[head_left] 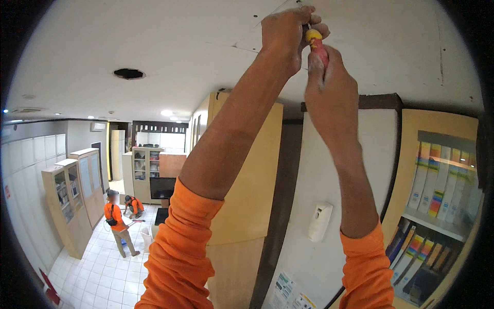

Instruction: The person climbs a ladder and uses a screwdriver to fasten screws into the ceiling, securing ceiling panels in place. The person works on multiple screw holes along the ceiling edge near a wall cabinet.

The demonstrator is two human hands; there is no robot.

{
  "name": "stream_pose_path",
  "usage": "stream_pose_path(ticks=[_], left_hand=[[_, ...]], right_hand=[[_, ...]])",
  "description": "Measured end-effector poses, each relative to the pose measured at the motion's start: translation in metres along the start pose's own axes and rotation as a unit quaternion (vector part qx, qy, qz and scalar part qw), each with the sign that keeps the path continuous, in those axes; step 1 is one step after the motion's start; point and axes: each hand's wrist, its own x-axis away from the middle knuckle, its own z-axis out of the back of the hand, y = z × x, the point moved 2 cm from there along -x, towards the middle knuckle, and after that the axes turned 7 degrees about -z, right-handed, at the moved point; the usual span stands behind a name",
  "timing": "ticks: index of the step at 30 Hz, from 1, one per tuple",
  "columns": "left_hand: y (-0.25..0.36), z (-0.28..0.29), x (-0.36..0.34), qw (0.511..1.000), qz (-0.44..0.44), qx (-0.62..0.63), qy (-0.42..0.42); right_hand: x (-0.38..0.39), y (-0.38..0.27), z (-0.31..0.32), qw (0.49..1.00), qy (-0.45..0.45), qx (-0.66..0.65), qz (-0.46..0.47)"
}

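Both my arms in orange sleeves reach up to the white ceiling (180,46). My right hand (332,87) is closed around the red and yellow handle of a screwdriver (316,45) that points upward. My left hand (285,36) is curled at the top of the tool, its fingers against the ceiling near a thin seam; the tip is hidden behind them.
A round hole (129,73) gapes in the ceiling to the left. A tall beige cabinet (247,195) and a white wall with a dispenser (320,221) stand ahead, and shelves of binders (437,190) at right. Far below, two people in orange (119,221) are on the tiled floor.
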Motion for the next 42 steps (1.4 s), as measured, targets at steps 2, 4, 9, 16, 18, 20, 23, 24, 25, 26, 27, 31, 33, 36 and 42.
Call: stream_pose_path(ticks=[2,4,9,16,18,20,23,24,25,26,27,31,33,36,42], left_hand=[[-0.001,-0.001,0.000,1.000,0.013,0.015,0.009],[-0.002,-0.005,0.003,1.000,0.015,0.012,-0.017],[0.004,0.005,0.011,0.994,0.057,0.000,-0.089],[0.016,0.007,0.004,0.998,0.040,-0.030,-0.039],[0.006,0.003,0.005,0.998,0.042,-0.023,-0.031],[0.002,-0.002,0.005,0.998,0.048,-0.035,-0.011],[0.002,-0.003,0.002,0.997,0.053,-0.051,-0.028],[0.001,-0.004,0.004,0.996,0.049,-0.059,-0.049],[-0.001,-0.005,0.006,0.994,0.044,-0.067,-0.070],[0.002,-0.001,0.008,0.992,0.036,-0.079,-0.087],[0.005,0.002,0.007,0.992,0.036,-0.076,-0.097],[0.007,0.000,0.015,0.993,0.065,-0.069,-0.077],[0.015,-0.003,0.010,0.992,0.083,-0.080,-0.043],[0.028,-0.006,0.012,0.992,0.079,-0.092,-0.024],[0.015,-0.007,0.001,0.992,0.080,-0.097,-0.002]], right_hand=[[-0.003,0.000,-0.005,1.000,0.004,0.001,-0.022],[-0.007,-0.002,-0.004,0.999,0.009,0.003,-0.044],[-0.004,0.002,-0.004,0.675,-0.187,-0.615,-0.362],[-0.005,-0.034,0.009,0.641,-0.239,-0.615,-0.393],[-0.008,-0.023,0.006,0.878,-0.146,-0.364,-0.273],[-0.006,-0.013,-0.001,0.998,0.022,-0.047,-0.044],[-0.015,0.003,-0.009,0.988,-0.021,-0.100,-0.112],[-0.018,0.007,-0.009,0.983,-0.034,-0.116,-0.136],[-0.020,0.012,-0.007,0.978,-0.045,-0.130,-0.159],[-0.020,0.009,-0.009,0.970,-0.061,-0.150,-0.181],[-0.018,0.007,-0.011,0.897,-0.128,-0.348,-0.241],[-0.006,0.004,-0.003,0.580,-0.247,-0.705,-0.326],[-0.007,-0.006,-0.006,0.540,-0.266,-0.734,-0.314],[-0.011,-0.014,0.003,0.602,-0.301,-0.678,-0.295],[-0.010,-0.007,-0.013,0.997,0.022,0.031,-0.070]])
